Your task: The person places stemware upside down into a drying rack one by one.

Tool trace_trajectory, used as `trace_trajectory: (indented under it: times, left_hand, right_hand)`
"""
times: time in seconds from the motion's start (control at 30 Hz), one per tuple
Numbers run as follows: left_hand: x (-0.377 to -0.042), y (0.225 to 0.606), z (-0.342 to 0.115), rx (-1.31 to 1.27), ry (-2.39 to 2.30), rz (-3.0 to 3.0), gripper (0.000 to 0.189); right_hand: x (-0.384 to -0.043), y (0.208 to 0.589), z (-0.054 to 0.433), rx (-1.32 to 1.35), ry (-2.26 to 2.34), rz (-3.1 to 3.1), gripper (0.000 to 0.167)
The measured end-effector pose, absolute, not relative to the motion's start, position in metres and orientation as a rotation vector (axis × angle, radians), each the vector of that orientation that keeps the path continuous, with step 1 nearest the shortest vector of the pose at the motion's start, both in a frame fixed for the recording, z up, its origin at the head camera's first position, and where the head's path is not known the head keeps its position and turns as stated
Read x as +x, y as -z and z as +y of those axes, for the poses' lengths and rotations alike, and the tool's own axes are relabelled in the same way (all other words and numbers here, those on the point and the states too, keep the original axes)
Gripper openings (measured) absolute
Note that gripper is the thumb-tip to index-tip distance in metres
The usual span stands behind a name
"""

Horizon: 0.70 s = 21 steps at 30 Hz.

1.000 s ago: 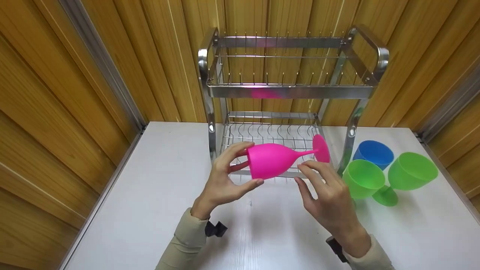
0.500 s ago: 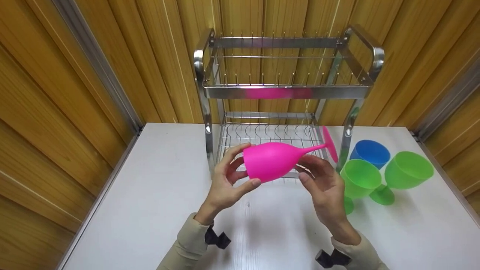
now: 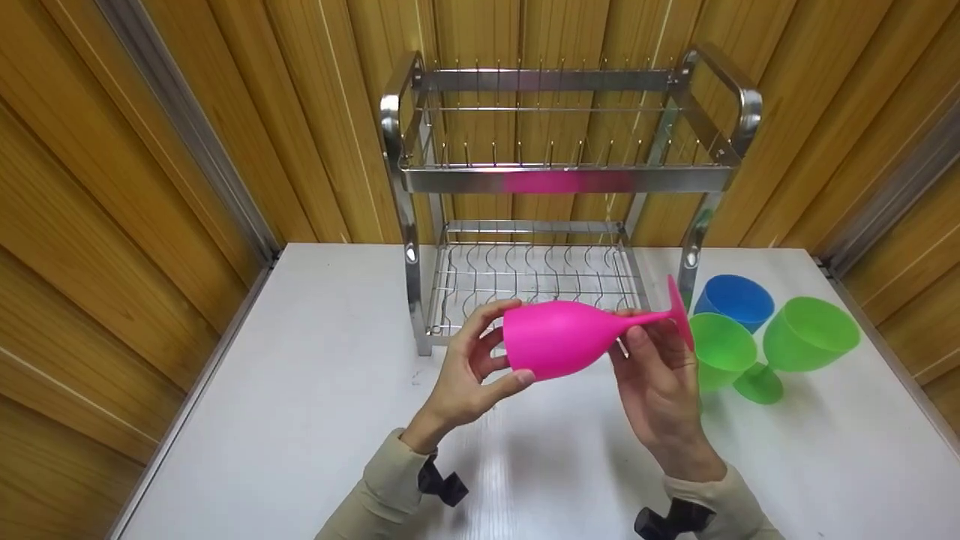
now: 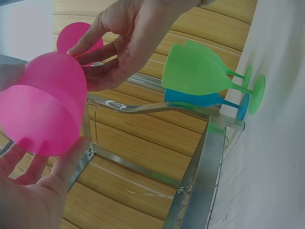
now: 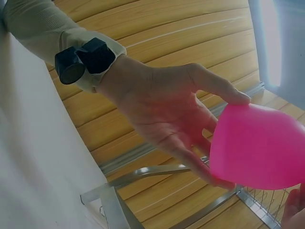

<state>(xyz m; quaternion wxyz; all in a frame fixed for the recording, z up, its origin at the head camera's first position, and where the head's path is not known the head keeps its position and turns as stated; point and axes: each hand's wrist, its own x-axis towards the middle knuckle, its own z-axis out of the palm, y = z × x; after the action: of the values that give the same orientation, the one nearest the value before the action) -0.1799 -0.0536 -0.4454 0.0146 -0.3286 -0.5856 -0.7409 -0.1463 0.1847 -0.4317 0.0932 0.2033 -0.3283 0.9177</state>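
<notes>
A pink plastic wine goblet is held sideways above the table, bowl to the left and round foot to the right. My left hand grips the bowl at its rim, thumb on the near side and fingers on the far side. With thumb and fingers, my right hand pinches the stem just before the foot. In the left wrist view the right hand shows at the stem, behind the bowl. The right wrist view has the left hand spread around the rim, while only fingertips of the right hand appear at the lower right corner.
A two-tier metal dish rack stands at the back of the white table. Right of it are a blue goblet and two green goblets, one partly behind my right hand, the other farther right. Wood-panelled walls enclose the table.
My right hand has turned palm up and come to the stem, which it now pinches. The goblet has shifted slightly right and down, still in my left hand.
</notes>
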Motion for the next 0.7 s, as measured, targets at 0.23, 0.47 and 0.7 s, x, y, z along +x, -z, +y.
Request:
trace_trajectory:
  times: [0.23, 0.47, 0.7]
  left_hand:
    - [-0.180, 0.447, -0.054, -1.038, 2.318, -1.824, 0.083]
    - [-0.180, 0.446, -0.057, -1.031, 2.316, -1.847, 0.083]
    - [-0.187, 0.440, -0.070, -1.022, 2.176, -1.933, 0.078]
  right_hand:
    - [-0.145, 0.431, 0.184, 0.606, -2.716, -0.961, 0.034]
    - [-0.147, 0.430, 0.182, 0.582, -2.705, -0.975, 0.033]
    - [-0.157, 0.426, 0.179, 0.530, -2.688, -1.015, 0.034]
